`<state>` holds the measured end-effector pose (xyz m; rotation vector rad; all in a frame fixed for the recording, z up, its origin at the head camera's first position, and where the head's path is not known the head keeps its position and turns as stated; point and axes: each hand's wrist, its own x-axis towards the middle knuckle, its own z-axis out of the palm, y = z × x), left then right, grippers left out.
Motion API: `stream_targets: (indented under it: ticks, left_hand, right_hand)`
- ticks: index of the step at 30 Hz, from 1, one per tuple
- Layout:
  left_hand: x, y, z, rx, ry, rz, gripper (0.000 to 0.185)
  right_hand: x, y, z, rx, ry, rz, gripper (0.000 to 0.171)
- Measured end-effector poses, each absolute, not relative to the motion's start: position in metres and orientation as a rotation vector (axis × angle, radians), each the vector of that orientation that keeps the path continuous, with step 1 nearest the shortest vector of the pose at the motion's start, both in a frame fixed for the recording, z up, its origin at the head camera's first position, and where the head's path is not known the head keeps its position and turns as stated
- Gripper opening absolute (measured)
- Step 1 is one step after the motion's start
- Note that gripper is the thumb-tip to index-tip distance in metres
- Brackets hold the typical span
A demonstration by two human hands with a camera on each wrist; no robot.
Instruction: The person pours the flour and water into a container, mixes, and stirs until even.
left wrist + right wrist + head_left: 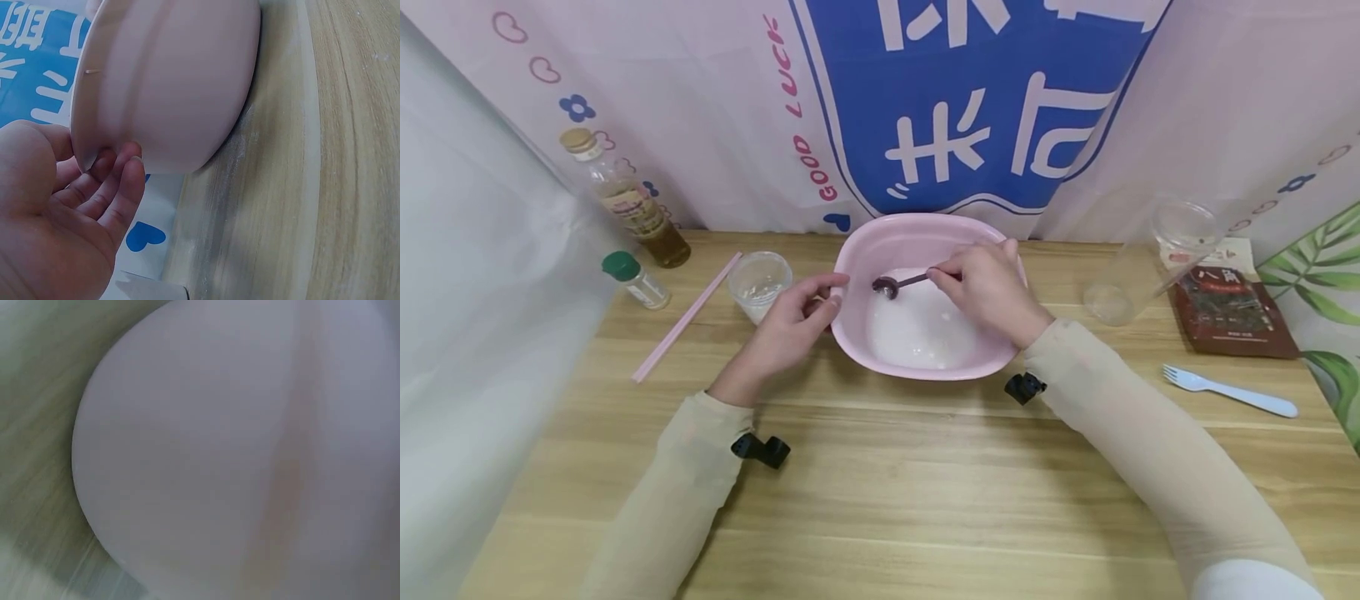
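A pink plastic basin [925, 223] stands on the table against the curtain, with white powdery or milky stuff [917, 333] spread over its bottom. My left hand [790, 327] grips the basin's left rim; in the left wrist view the fingers of this hand [75, 200] curl beneath the rim. Over the basin, my right hand [988, 287] pinches the handle of a dark brown spoon [913, 279]. The spoon's bowl is inside the basin near its left wall. Only the basin's outer side [206, 450] fills the right wrist view, and the right hand is hidden there.
Left of the basin are a clear cup [760, 279] with white contents, pink chopsticks [688, 317], a green-capped jar [636, 281] and a corked oil bottle [632, 204]. To the right are a tall clear container [1138, 262], a brown-red packet [1228, 312] and a light blue fork [1228, 390].
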<state>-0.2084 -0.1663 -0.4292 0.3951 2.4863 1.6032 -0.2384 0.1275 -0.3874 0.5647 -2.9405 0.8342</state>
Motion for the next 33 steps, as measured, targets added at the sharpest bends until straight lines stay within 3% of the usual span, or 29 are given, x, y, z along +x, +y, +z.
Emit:
stream_targets:
  ticks: [8, 18, 24, 33]
  left_hand:
    - [-0.208, -0.167, -0.430, 0.393, 2.481, 1.605, 0.041]
    - [-0.209, -0.165, -0.430, 0.377, 2.488, 1.599, 0.040]
    - [-0.210, -0.165, -0.430, 0.393, 2.480, 1.609, 0.040]
    - [-0.208, -0.166, -0.429, 0.391, 2.498, 1.588, 0.040]
  right_hand:
    - [-0.242, 0.132, -0.389, 0.427, -2.949, 0.816, 0.023]
    - [-0.236, 0.135, -0.376, 0.482, -2.951, 1.040, 0.017]
    - [-0.233, 0.127, -0.379, 0.596, -3.000, 0.861, 0.018]
    - [-0.235, 0.135, -0.384, 0.513, -2.927, 0.752, 0.020]
